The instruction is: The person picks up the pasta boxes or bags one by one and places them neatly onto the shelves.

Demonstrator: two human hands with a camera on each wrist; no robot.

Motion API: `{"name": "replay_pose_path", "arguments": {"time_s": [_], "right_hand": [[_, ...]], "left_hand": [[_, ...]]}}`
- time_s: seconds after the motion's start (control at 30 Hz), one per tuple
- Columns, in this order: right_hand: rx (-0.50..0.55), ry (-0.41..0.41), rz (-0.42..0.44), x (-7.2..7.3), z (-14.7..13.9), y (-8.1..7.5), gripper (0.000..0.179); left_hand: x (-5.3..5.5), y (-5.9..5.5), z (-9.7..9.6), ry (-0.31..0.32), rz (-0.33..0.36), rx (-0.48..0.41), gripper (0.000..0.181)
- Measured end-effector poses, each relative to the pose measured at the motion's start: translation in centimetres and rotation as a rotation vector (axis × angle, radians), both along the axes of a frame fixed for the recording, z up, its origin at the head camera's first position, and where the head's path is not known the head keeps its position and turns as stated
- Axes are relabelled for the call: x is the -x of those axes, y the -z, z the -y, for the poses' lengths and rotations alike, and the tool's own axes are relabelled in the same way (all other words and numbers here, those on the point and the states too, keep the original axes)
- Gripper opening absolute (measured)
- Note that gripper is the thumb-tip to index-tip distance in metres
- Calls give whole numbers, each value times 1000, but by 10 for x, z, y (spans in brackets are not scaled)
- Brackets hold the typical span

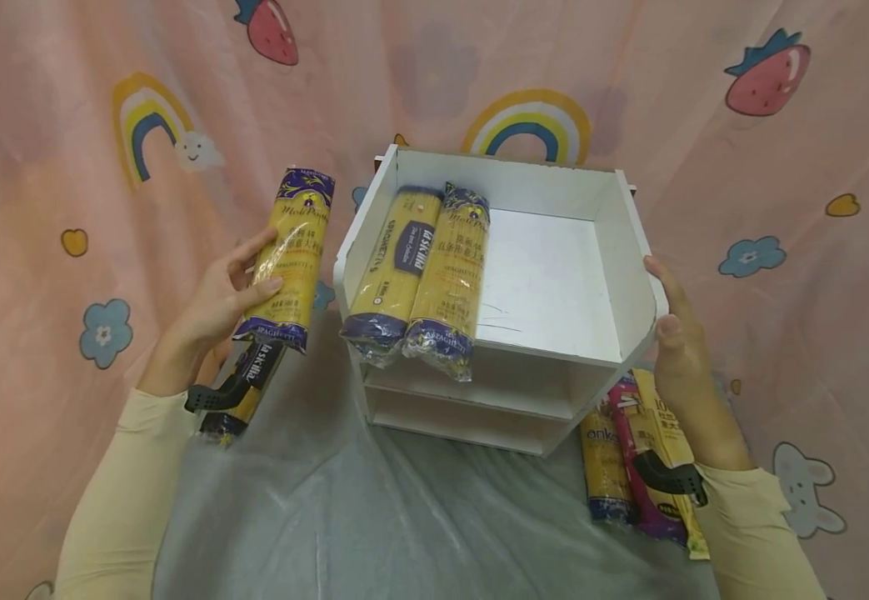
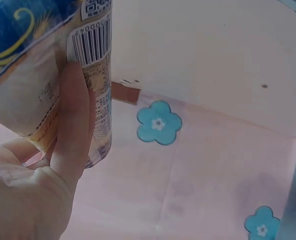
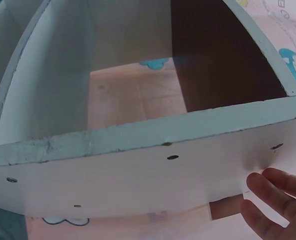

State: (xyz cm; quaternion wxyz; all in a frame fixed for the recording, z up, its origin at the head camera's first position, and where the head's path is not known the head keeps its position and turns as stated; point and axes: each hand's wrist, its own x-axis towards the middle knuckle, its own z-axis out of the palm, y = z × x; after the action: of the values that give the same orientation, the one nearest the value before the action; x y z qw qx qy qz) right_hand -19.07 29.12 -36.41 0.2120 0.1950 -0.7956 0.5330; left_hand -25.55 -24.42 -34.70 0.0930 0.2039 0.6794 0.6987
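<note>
My left hand (image 1: 212, 304) grips a yellow spaghetti packet (image 1: 297, 258) with purple ends, upright and left of a white shelf unit (image 1: 546, 275). In the left wrist view the thumb side lies along the packet's barcode face (image 2: 90, 42). On the unit's top level, against its left wall, two more packets lie side by side: a spaghetti packet with a dark label (image 1: 397, 258) and a purple-ended spaghetti packet (image 1: 452, 275). My right hand (image 1: 681, 367) is at the unit's right side panel, its fingertips (image 3: 258, 184) right at the outer face with fingers loosely extended.
Below my left hand another dark-labelled spaghetti packet (image 1: 257, 367) lies on the grey cloth (image 1: 292, 517). Beside the unit's right foot lie a yellow pasta packet (image 1: 606, 467) and a pink packet (image 1: 647, 467). Lower shelves (image 1: 471, 417) open toward me. A patterned pink curtain (image 1: 374, 67) hangs behind.
</note>
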Motion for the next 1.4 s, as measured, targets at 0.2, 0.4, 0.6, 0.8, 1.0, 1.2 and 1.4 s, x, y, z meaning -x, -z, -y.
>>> {"name": "replay_pose_path", "arguments": {"time_s": [0.2, 0.4, 0.6, 0.8, 1.0, 1.2, 1.4], "right_hand": [[37, 22, -21, -1, 2, 3, 69], [81, 23, -78, 2, 7, 4, 68], [63, 53, -88, 3, 7, 7, 68], [93, 47, -136, 7, 9, 8, 71], [64, 53, -121, 7, 10, 7, 70], [66, 40, -133, 7, 10, 7, 71], [84, 35, -144, 8, 11, 9, 75]], "left_hand": [[1, -12, -4, 9, -23, -26, 73], [2, -24, -7, -4, -65, -50, 71], [-1, -38, -11, -12, -82, -69, 70], [-3, -52, -19, -21, -81, -114, 70], [-6, -64, -29, -43, -79, -155, 70], [-10, -75, -42, -41, -78, -177, 68], [-14, -85, -58, -21, -90, -204, 68]]}}
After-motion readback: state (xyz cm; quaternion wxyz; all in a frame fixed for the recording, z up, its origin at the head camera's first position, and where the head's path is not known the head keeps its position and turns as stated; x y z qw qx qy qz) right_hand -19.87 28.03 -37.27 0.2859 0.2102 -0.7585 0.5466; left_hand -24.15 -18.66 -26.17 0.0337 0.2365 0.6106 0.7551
